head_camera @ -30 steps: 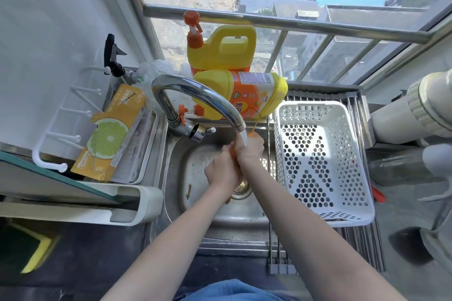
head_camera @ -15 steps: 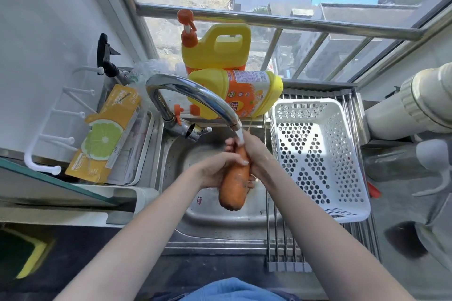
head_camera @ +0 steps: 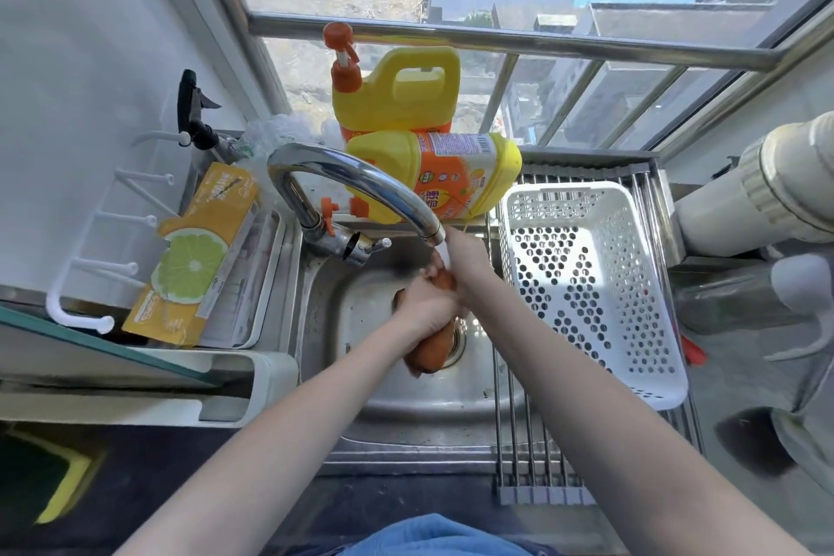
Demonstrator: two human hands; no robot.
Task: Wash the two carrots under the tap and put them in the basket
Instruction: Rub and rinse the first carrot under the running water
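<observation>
An orange carrot point(head_camera: 431, 354) is held over the steel sink point(head_camera: 406, 415), its thick end pointing toward me. My left hand point(head_camera: 426, 307) wraps around its middle. My right hand point(head_camera: 465, 255) grips its upper end right under the spout of the chrome tap point(head_camera: 356, 181), where water runs. A second carrot is not visible. The white perforated basket point(head_camera: 586, 284) stands empty on the rack to the right of the sink.
Two yellow detergent bottles point(head_camera: 433, 176) stand behind the tap on the sill. A lime-print pack point(head_camera: 198, 253) lies in a tray at the left. A roll-up drying rack point(head_camera: 532, 442) spans the sink's right side. A white pipe point(head_camera: 762, 190) is at far right.
The carrot has dropped lower into the sink and my left hand has slid down over its middle. Both hands stay under the running tap.
</observation>
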